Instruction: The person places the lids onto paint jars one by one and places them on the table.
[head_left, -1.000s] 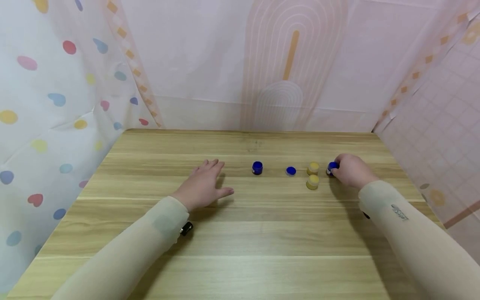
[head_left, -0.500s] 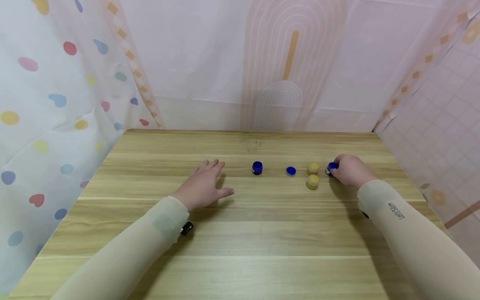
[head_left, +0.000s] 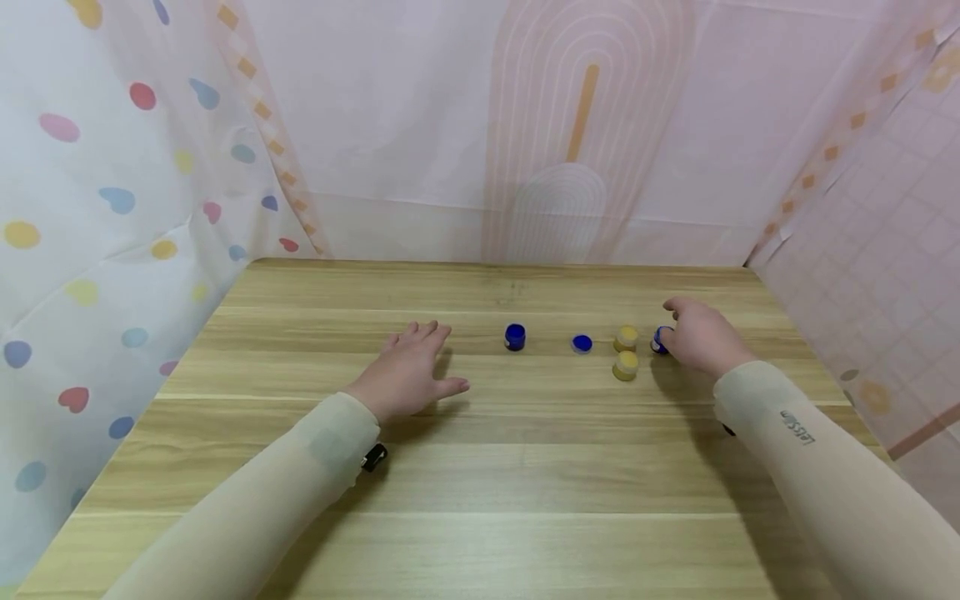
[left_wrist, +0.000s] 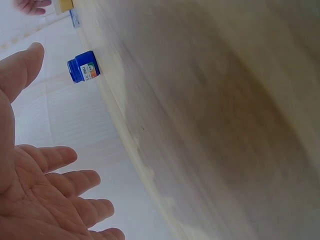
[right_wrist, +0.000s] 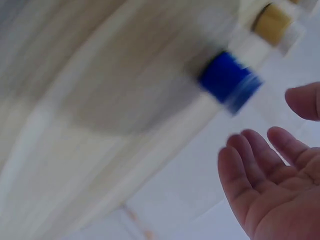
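My left hand [head_left: 405, 371] hovers over the left part of the table with fingers and thumb spread, holding nothing. To its right stands a small blue paint jar [head_left: 514, 337], apart from the fingers; its printed label shows in the left wrist view. On the right side, my right hand [head_left: 705, 337] is beside a second blue paint jar [head_left: 659, 341], partly hidden by the thumb in the head view. The right wrist view shows a gap between that blue jar [right_wrist: 225, 77] and the fingertips [right_wrist: 232, 160]. Both blue jars are upright.
A flat blue lid [head_left: 581, 343] lies between the blue jars. Two yellow paint jars [head_left: 626, 337] stand one in front of the other, left of the right-hand blue jar. The wooden table [head_left: 510, 483] meets a patterned curtain [head_left: 405, 125] at the back and sides.
My right hand has let go of the right blue jar; its index finger has lifted away from the top and spread from the thumb. The left hand has stayed in place.
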